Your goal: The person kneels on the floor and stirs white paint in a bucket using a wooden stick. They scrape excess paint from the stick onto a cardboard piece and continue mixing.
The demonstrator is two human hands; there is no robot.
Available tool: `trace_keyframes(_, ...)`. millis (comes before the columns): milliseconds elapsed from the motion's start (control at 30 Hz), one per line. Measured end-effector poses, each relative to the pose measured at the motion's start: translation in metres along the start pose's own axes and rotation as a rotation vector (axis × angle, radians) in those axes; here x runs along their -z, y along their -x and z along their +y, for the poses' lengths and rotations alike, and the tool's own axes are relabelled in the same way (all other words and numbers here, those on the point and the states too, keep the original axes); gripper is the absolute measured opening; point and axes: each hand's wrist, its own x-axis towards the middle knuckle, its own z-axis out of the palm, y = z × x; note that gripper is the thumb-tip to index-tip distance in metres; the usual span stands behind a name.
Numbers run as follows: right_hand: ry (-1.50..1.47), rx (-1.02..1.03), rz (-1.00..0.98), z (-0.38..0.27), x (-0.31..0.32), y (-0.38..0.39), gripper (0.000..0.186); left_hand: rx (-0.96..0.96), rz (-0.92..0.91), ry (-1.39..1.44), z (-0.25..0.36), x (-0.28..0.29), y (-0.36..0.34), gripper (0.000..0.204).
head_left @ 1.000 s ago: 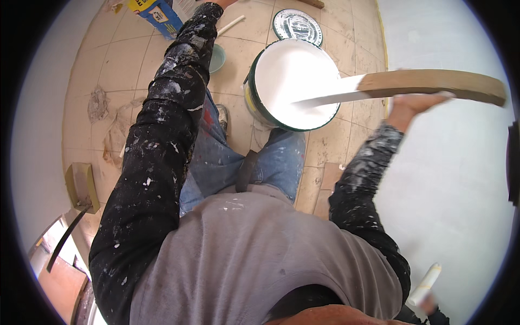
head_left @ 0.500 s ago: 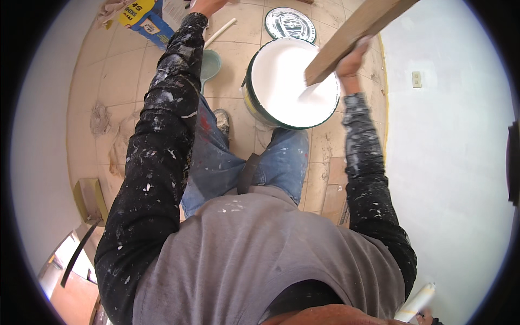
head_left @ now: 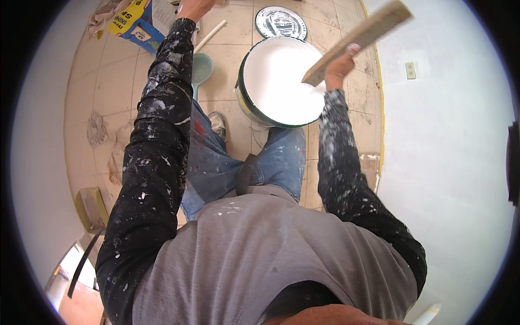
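My right hand (head_left: pixel 339 67) is closed around a wooden board (head_left: pixel 382 26), tilted up toward the upper right, its lower end over the white paint (head_left: pixel 276 81) in the large green-rimmed bucket (head_left: pixel 244 81). My left hand (head_left: pixel 194 7) is cut by the top edge, beside a blue and yellow package (head_left: pixel 138 33); I cannot tell what its fingers hold. A teal long-handled scoop (head_left: pixel 202 69) lies left of the bucket, partly behind my left arm. The paint-smeared round lid (head_left: pixel 280 24) lies beyond the bucket, and a thin white rod (head_left: pixel 210 35) near the scoop.
A pale wall (head_left: pixel 460 173) with a small plate (head_left: pixel 410 70) runs along my right, another wall along my left. Crumpled material (head_left: pixel 97 130) and an olive channel piece (head_left: pixel 88 206) lie at left. A white cylinder (head_left: pixel 428 314) shows at the bottom right.
The board has swung from nearly level, pointing right, to tilted upward, with my right hand rising and moving left. My left arm has shifted slightly left. The other person's hand at bottom right has left view.
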Motion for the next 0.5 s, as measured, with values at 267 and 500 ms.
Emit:
trace_keyframes(267, -0.426, 0.399, -0.302, -0.224, 0.055, -0.006, 0.103, 0.229, -0.115, 0.094, 0.01, -0.004, -0.006, 0.019)
trace_keyframes(500, 0.095, 0.149, -0.047, -0.002, -0.019, 0.003, 0.083, 0.062, -0.167, -0.032, 0.019, 0.005, -0.016, 0.021)
